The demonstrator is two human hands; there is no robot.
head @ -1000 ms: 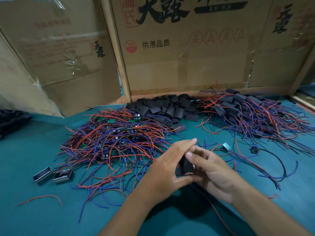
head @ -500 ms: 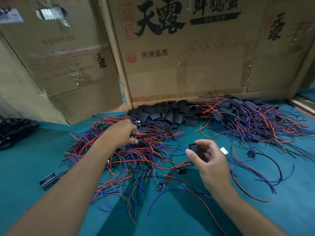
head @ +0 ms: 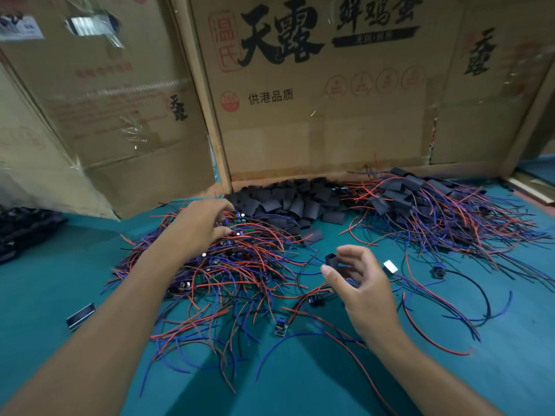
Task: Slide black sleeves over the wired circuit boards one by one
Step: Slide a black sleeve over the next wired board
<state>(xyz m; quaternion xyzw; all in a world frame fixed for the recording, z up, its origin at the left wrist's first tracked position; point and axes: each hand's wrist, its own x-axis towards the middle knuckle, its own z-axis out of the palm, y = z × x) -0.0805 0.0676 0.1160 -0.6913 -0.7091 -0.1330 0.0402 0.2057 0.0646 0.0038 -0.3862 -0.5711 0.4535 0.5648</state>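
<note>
A tangled heap of wired circuit boards (head: pixel 228 265) with red and blue leads lies left of centre on the teal table. My left hand (head: pixel 204 222) is stretched out over its far side, fingers curled down into the wires; whether it grips a board is hidden. My right hand (head: pixel 357 280) hovers near the middle, holding a black sleeve (head: pixel 333 261) between thumb and fingers. A pile of loose black sleeves (head: pixel 288 199) sits at the back against the cardboard. At the back right lies a heap of sleeved boards (head: pixel 420 205) with their wires.
Cardboard boxes (head: pixel 300 115) wall off the back and left. A loose small board (head: pixel 281 328), a white-tipped piece (head: pixel 390 267) and stray wires lie near my right hand. A small metal-framed part (head: pixel 80 316) lies at the left, and dark items (head: pixel 21 229) at the far left edge.
A second ago both hands were together on a sleeve near the front. My left hand has since reached out to the unsleeved heap, while the right stays holding a black sleeve.
</note>
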